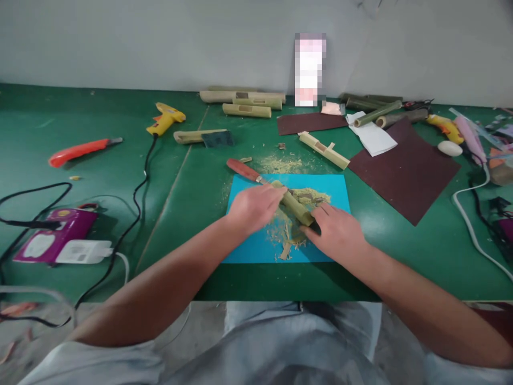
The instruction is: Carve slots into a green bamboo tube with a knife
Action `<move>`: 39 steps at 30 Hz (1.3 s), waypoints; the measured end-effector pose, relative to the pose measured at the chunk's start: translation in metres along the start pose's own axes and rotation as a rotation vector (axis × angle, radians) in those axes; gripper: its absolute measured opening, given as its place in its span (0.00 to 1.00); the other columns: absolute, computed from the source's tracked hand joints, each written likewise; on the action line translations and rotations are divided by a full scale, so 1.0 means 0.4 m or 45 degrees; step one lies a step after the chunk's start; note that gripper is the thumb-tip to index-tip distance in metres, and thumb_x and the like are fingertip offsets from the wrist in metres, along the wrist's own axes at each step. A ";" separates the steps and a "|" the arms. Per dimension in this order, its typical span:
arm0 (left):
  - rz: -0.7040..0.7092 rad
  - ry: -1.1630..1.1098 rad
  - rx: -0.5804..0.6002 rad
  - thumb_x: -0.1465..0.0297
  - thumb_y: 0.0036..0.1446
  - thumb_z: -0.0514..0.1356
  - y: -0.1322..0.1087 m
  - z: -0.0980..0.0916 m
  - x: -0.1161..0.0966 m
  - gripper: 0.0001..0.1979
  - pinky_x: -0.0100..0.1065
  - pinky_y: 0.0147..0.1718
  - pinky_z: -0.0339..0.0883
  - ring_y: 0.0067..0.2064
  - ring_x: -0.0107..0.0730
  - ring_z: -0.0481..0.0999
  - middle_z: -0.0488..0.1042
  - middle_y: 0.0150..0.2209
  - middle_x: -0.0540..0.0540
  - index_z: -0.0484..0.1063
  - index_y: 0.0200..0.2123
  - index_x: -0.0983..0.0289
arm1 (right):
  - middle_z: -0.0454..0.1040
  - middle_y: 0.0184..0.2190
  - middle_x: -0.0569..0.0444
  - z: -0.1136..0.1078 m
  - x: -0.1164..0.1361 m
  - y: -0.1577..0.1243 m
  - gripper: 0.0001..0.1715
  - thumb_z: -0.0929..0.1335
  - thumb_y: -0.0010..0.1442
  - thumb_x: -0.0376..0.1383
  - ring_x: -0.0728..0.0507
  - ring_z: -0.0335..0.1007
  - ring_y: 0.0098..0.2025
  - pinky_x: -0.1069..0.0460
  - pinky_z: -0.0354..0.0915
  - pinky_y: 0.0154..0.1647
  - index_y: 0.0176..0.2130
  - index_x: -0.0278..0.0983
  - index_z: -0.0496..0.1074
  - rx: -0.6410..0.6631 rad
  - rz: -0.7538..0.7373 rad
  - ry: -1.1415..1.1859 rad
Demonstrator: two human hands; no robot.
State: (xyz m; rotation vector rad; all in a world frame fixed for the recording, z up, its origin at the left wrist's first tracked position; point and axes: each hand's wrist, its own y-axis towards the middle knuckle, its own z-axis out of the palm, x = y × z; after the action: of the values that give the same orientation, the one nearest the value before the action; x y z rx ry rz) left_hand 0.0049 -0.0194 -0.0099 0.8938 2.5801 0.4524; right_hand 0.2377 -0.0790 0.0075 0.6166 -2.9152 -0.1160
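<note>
A green bamboo tube [296, 206] lies slanted over a blue sheet [339, 187], between my two hands. My left hand [256, 206] is closed on its upper left end, fingertips at the tube's top. At the lower right end, the fingers of my right hand [336, 227] are closed round the tube. Pale shavings [310, 195] and dust lie on the sheet around the tube. A red-handled tool [243, 169] rests just beyond my left hand, its metal part reaching toward the tube.
Cut bamboo pieces [324, 151] lie beyond the sheet. Brown sandpaper [406, 171] and white paper [372, 133] are at right. A yellow glue gun [165, 118], red cutter [80, 152], purple power strip [60, 232] and cables are at left. A blurred upright screen [310, 69] leans at the wall.
</note>
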 end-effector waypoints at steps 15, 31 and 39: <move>0.113 0.014 0.029 0.67 0.71 0.48 -0.011 0.011 -0.038 0.19 0.32 0.34 0.71 0.37 0.36 0.79 0.79 0.34 0.58 0.76 0.51 0.66 | 0.76 0.34 0.48 -0.003 0.002 -0.001 0.16 0.67 0.65 0.46 0.42 0.71 0.35 0.48 0.57 0.33 0.36 0.35 0.73 0.043 0.012 -0.042; 0.150 0.026 0.058 0.67 0.71 0.47 -0.024 0.016 -0.039 0.19 0.32 0.32 0.68 0.36 0.35 0.77 0.78 0.35 0.57 0.75 0.54 0.64 | 0.76 0.33 0.48 -0.003 0.002 0.000 0.16 0.66 0.67 0.45 0.42 0.71 0.34 0.48 0.56 0.33 0.35 0.35 0.74 0.046 0.005 -0.058; 0.169 -0.081 0.170 0.69 0.70 0.50 -0.017 0.018 -0.020 0.18 0.32 0.30 0.68 0.34 0.35 0.77 0.78 0.32 0.54 0.75 0.55 0.60 | 0.76 0.34 0.47 0.001 0.002 0.001 0.16 0.67 0.66 0.45 0.42 0.71 0.34 0.48 0.56 0.33 0.35 0.35 0.74 0.048 0.008 -0.035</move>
State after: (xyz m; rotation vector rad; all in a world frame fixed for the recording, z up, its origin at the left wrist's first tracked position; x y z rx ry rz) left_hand 0.0105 -0.0285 -0.0173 1.1122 2.5263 0.2852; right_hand 0.2366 -0.0788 0.0074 0.6168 -2.9516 -0.0692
